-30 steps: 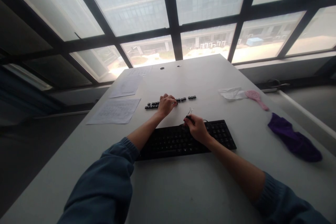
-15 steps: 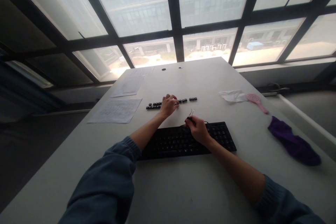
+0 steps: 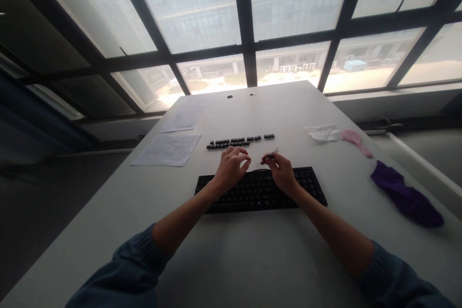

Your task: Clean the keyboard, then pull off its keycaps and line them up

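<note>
A black keyboard [image 3: 249,197] lies across the white table. Two rows of black keycaps [image 3: 234,142] stand beyond its back edge. My left hand [image 3: 231,166] is over the keyboard's upper left part, just on my side of the keycap rows. Its fingers are bent and a little apart, with nothing visible between thumb and forefinger. Above the keyboard's back edge my right hand [image 3: 283,173] is closed on a small keycap puller [image 3: 269,156] with a dark handle and thin wire loops. My hands partly cover the keys under them.
Printed papers [image 3: 166,150] lie at the left. Toward the right are a white tissue [image 3: 323,133], a pink hairbrush [image 3: 353,140] and a purple cloth item [image 3: 406,195] near the table edge. Large windows [image 3: 288,5] rise behind the table.
My left hand has drawn back from the keycap rows toward the keyboard, uncovering them. My right hand has turned the puller, so its wires point more to the sides. The view has shifted slightly.
</note>
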`<state>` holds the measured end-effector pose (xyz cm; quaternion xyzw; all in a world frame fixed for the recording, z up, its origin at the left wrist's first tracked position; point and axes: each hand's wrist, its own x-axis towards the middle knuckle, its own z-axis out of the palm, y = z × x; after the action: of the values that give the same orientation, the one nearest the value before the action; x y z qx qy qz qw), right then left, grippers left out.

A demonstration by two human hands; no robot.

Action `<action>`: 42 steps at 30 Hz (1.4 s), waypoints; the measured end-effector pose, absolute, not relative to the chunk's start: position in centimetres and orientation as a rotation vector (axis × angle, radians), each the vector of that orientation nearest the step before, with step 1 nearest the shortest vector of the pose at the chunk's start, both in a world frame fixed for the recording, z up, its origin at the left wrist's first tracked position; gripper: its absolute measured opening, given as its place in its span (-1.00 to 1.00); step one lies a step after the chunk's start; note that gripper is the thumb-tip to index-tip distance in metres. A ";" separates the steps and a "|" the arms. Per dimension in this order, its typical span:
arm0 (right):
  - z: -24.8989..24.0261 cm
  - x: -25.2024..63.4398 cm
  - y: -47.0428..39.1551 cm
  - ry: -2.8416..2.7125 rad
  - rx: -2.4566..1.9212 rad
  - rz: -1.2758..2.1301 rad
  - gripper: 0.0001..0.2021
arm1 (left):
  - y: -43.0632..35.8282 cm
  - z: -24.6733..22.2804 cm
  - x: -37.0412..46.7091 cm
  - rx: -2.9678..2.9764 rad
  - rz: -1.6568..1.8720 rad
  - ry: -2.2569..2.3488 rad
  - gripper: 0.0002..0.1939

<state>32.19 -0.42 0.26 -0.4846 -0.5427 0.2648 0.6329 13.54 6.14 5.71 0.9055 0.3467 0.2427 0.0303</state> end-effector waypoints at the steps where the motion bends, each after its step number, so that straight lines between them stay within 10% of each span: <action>1: 0.2 32.3 -0.6 -1.245 -1.110 0.620 -0.78 | 5.1 5.4 13.3 2.768 0.727 1.074 -0.88; 42: -0.8 32.6 -1.5 -1.622 -1.166 0.582 -0.83 | 3.1 -0.2 15.0 2.529 0.684 0.950 -0.92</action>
<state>32.55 -1.55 -0.80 -0.4835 -0.6725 0.2411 0.5058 15.04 3.13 -0.25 0.8933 0.3355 0.2414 0.1764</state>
